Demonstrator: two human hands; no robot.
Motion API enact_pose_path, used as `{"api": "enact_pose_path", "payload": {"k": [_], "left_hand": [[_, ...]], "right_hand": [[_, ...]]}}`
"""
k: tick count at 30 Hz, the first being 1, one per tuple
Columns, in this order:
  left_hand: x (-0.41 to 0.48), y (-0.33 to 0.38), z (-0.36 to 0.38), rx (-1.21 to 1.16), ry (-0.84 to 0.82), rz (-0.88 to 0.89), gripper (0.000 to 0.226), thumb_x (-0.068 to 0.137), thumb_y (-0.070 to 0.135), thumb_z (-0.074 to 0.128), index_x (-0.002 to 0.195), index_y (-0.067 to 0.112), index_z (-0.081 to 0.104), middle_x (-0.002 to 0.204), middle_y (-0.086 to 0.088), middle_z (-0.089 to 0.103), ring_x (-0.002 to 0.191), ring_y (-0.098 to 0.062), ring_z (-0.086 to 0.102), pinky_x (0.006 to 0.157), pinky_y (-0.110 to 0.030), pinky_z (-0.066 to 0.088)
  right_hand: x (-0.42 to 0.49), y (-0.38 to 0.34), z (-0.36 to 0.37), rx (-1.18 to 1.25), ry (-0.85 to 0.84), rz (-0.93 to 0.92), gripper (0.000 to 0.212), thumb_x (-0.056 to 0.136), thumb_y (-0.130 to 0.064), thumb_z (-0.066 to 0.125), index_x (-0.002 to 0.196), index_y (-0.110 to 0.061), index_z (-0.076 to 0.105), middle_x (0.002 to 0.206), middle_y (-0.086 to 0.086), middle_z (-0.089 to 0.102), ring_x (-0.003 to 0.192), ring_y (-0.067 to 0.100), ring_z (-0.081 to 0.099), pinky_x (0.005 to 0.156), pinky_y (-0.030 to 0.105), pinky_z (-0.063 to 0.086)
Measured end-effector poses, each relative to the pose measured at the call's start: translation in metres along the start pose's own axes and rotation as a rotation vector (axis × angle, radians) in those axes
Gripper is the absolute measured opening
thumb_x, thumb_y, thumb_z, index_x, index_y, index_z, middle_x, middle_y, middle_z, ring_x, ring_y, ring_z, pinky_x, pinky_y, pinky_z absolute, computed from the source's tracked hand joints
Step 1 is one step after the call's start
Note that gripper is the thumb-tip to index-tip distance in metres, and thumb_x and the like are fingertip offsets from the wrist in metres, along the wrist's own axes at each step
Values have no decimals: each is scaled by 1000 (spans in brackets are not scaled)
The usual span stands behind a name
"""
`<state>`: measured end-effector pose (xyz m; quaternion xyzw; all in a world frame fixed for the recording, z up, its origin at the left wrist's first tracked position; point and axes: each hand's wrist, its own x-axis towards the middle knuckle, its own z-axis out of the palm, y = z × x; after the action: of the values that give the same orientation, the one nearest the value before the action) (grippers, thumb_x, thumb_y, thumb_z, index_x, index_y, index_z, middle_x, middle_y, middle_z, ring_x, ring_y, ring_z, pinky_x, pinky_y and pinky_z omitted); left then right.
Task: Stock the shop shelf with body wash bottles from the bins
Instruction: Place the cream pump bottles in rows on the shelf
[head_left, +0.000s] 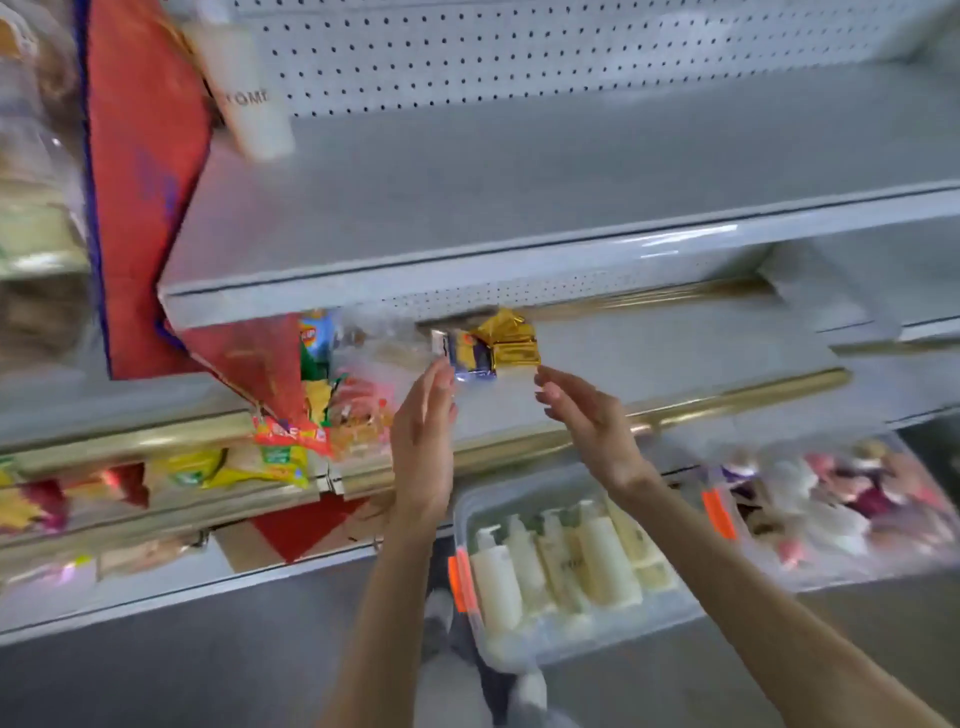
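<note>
Two bare forearms reach up from the bottom of the view, over grey trouser legs (441, 649) and a dark floor. Left hand (423, 447) and right hand (592, 431) hover side by side with a gap between them. The fingers (441, 379) of both are straight and loosely apart, holding nothing. Just beyond them, on a lower shelf, lie small gold and blue foil packets (498, 348); whether the left fingers brush them cannot be told.

Below the right fingers, nearer the person, sits a clear plastic bin (587, 631) with orange latches, packed with cream-white plastic pump bottles (602, 561) lying side by side. Well above the fingers runs a wide grey metal shelf (519, 182), with one blurred white bottle (249, 98) at its left end.

The bottles look full, so each is probably fairly heavy. Their stiff, smooth walls could slip. Gripping one round the middle of its body seems safer than lifting by the pump head, which may flex or press down.
</note>
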<state>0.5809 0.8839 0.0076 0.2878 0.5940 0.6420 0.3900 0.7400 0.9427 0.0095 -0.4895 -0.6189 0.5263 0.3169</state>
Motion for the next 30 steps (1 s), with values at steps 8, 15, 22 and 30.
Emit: {"api": "enact_pose_path", "payload": {"k": [8, 15, 22, 30], "left_hand": [[-70, -168, 3, 266, -88, -502, 20, 99, 33, 47, 102, 24, 64, 108, 0, 67, 108, -21, 61, 91, -35, 47], [-72, -257, 29, 426, -222, -646, 48, 73, 68, 50, 109, 37, 59, 126, 4, 62, 117, -16, 57, 106, -46, 40], [-46, -295, 82, 483, -344, -567, 53, 90, 56, 51, 133, 25, 52, 131, 9, 55, 120, -9, 53, 107, -39, 41], [-39, -325, 111, 622, -394, -509, 38, 98, 44, 44, 126, 23, 58, 121, 6, 62, 106, -8, 59, 84, -24, 49]], "right_hand": [[-93, 184, -39, 334, 147, 718, 50, 48, -43, 85, 83, -17, 60, 94, 11, 62, 80, 17, 57, 84, 33, 47], [-102, 270, -28, 101, 284, 842, 56, 93, -43, 54, 138, -10, 45, 135, 3, 50, 126, 24, 47, 99, 36, 38], [-88, 311, -26, 135, 363, 891, 42, 96, -41, 49, 121, -8, 56, 107, 6, 61, 93, 19, 54, 62, 24, 37], [-78, 340, -20, 465, 471, 980, 54, 88, -43, 61, 131, -15, 47, 124, 1, 59, 111, 19, 57, 89, 32, 44]]}}
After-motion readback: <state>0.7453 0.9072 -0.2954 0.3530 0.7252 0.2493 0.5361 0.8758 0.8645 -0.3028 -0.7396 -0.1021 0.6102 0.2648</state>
